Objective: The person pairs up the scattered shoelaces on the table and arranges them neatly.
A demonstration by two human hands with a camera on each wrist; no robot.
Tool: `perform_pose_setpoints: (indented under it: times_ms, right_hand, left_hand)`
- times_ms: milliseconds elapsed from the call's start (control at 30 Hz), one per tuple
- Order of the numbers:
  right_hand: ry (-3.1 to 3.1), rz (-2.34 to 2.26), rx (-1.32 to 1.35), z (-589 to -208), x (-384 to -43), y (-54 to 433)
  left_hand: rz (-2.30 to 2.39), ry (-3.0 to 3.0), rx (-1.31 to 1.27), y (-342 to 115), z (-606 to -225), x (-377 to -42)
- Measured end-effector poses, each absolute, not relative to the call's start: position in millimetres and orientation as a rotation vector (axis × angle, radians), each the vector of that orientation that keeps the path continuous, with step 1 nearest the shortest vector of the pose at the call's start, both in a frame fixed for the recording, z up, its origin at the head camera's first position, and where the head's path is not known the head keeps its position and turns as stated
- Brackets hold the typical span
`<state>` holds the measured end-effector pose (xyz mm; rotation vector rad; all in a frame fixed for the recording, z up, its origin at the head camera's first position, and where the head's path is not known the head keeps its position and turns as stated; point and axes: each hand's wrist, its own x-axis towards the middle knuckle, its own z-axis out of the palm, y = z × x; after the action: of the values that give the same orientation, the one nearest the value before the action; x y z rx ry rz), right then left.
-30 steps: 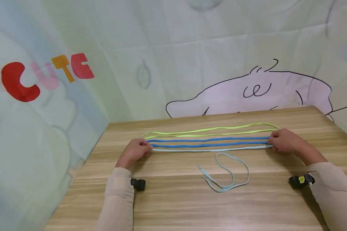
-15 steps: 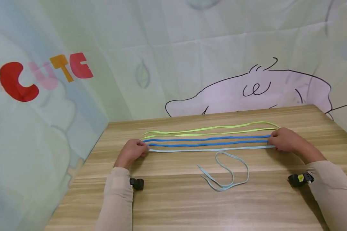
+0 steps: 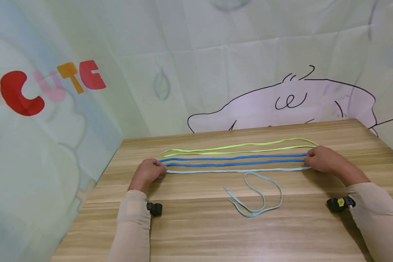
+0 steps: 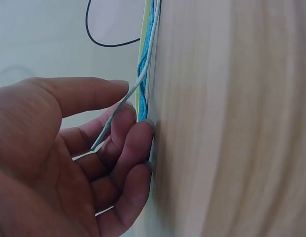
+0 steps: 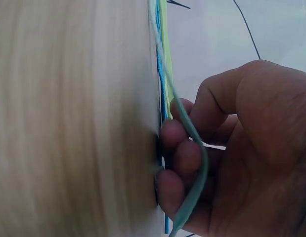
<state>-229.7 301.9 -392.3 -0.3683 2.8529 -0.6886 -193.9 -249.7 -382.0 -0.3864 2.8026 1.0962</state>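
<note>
My left hand (image 3: 148, 171) holds the left end of a straight light blue shoelace (image 3: 222, 171); in the left wrist view its tip hangs between the thumb and curled fingers (image 4: 135, 143). At the other end my right hand (image 3: 322, 159) holds the same shoelace, which in the right wrist view drapes across the curled fingers (image 5: 172, 187) with its tip hanging below. Just behind it lie two straight runs of blue shoelace (image 3: 229, 158), their right ends partly hidden by my right hand. Farther back, a yellow-green shoelace (image 3: 235, 146) lies in two long runs.
A second light blue shoelace (image 3: 280, 193) lies loosely looped on the wooden table (image 3: 209, 225), nearer to me than the straight rows. Behind the table hangs a printed cloth (image 3: 249, 65) with a cartoon figure and coloured letters. Black cameras (image 3: 155, 209) sit at my wrists.
My left hand has shifted slightly left, uncovering more of the blue shoelaces' left ends. The straight light blue shoelace now reaches farther left. My right hand has barely moved.
</note>
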Motion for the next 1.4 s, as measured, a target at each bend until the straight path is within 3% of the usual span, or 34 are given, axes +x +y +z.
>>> perform_pose_setpoints:
  times_ms: [900,1400]
  right_hand:
    - [3.065,-0.792,-0.243,-382,-222,282]
    - [2.878,-0.782,-0.558,-382,-207,226]
  left_hand:
    - [0.962,2.879,-0.56,-261,-383,-190]
    - [0.93,2.933,-0.68,-260,-379,-190]
